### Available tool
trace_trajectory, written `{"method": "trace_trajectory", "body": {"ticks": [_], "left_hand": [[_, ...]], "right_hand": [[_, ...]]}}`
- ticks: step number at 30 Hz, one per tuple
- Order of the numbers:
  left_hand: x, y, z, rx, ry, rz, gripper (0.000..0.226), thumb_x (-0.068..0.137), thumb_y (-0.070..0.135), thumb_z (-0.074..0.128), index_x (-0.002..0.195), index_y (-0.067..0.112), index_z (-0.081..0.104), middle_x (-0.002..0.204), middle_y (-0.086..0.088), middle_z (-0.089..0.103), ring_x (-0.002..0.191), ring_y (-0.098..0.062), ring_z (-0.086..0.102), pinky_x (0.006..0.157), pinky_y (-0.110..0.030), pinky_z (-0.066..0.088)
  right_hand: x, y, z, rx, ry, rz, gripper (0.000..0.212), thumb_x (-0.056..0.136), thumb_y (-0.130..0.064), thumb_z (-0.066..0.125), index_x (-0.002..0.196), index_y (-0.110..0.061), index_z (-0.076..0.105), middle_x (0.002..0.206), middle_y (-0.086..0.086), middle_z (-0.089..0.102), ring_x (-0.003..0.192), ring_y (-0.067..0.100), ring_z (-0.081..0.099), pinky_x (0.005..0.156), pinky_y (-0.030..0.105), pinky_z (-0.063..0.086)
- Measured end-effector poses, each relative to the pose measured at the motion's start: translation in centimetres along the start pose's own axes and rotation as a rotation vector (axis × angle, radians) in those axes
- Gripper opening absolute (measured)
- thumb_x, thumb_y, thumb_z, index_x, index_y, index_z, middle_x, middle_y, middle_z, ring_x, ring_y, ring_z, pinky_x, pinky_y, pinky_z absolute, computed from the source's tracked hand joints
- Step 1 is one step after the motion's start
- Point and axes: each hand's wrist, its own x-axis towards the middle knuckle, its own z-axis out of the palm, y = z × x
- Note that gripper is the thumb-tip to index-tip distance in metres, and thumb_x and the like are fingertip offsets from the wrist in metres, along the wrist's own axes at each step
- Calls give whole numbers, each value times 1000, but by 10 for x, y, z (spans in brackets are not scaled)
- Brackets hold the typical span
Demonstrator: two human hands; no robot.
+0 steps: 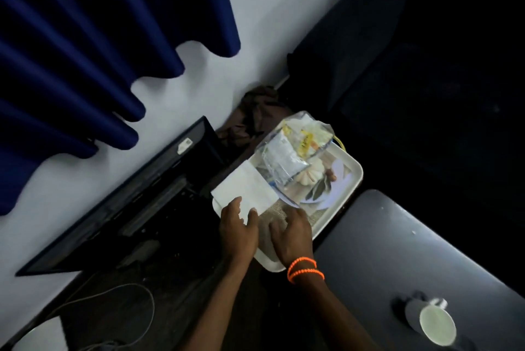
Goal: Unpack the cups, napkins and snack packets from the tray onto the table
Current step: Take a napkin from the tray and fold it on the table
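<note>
Left hand (237,230) pinches the napkin (244,190) at the tray's (356,177) near-left corner; right hand (291,232) rests flat, fingers relaxed. Lift it level, clear of the packets (287,156).

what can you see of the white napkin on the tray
The napkin is a flat, white, square-looking sheet, seemingly paper and possibly folded. It lies at the near left end of the cream tray, one corner jutting past the rim. The left hand holds its near edge, thumb on top. Its far edge meets the clear bag of snack packets. The right hand rests beside it.
</note>
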Motion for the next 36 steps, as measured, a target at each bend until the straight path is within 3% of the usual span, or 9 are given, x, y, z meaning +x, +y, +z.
{"method": "trace_trajectory", "body": {"ticks": [4, 10, 13, 19, 23, 26, 29, 31, 36], "left_hand": [[17, -3, 6, 91, -105, -99, 52, 96, 22, 66, 144, 8, 55, 144, -16, 56, 133, -30, 55, 114, -41, 43], [24, -6, 9, 151, -104, -150, 56, 95, 25, 64, 148, 10, 50, 146, -11, 54, 137, -29, 51, 116, -41, 41], [27, -9, 9, 147, -107, -144, 53, 95, 22, 65, 146, 10, 53, 144, -11, 56, 134, -29, 54, 114, -43, 42], [38, -13, 6, 103, -111, -199, 52, 92, 25, 69, 141, 10, 57, 137, -12, 64, 124, -30, 61, 107, -43, 50], [37, -9, 9, 91, -81, -217, 51, 91, 25, 69, 138, 9, 59, 134, -12, 66, 120, -30, 63, 103, -41, 51], [32, -8, 11, 119, -77, -190, 49, 92, 24, 69, 138, 10, 60, 134, -12, 67, 120, -30, 64, 104, -43, 52], [29, -8, 11, 145, -80, -169, 46, 93, 19, 70, 137, 10, 61, 133, -13, 67, 122, -31, 64, 106, -44, 51], [28, -11, 10, 130, -89, -170, 44, 92, 12, 67, 135, 10, 63, 133, -13, 67, 123, -31, 64, 108, -46, 50], [29, -17, 9, 173, -85, -131, 37, 93, 5, 55, 127, 9, 70, 131, -15, 69, 124, -34, 61, 106, -41, 48]], "right_hand": [[37, -7, 21, -74, 95, 97, 35, 86, -23, 70, 110, 2, 65, 113, 23, 59, 107, 41, 57, 90, 38, 45], [63, -14, 42, -275, 17, 125, 54, 83, -54, 66, 115, -10, 68, 116, 13, 57, 112, 36, 51, 91, 42, 47], [72, -18, 45, -294, -111, 92, 45, 84, -47, 67, 106, -8, 72, 108, 16, 61, 107, 34, 54, 87, 38, 47], [74, -17, 25, 91, -70, 248, 16, 72, -19, 76, 70, -18, 61, 65, -2, 58, 65, 20, 57, 49, 22, 34], [75, -12, 10, 330, -225, 367, 23, 71, -12, 86, 82, -13, 67, 86, 14, 75, 81, 33, 72, 76, 44, 62], [77, -12, 10, 551, -286, 447, 37, 68, -11, 91, 97, -4, 70, 96, 24, 76, 80, 36, 74, 82, 58, 61], [72, -20, 20, 400, -318, 354, 37, 68, -26, 89, 96, -7, 74, 90, 17, 77, 75, 29, 71, 69, 42, 61], [65, -29, 28, 231, -281, 256, 33, 71, -32, 84, 92, -9, 72, 82, 8, 72, 68, 19, 62, 57, 29, 44], [67, -37, 37, 162, -144, 217, 32, 80, -16, 72, 109, -4, 66, 99, 10, 67, 92, 27, 62, 75, 28, 45]]}}
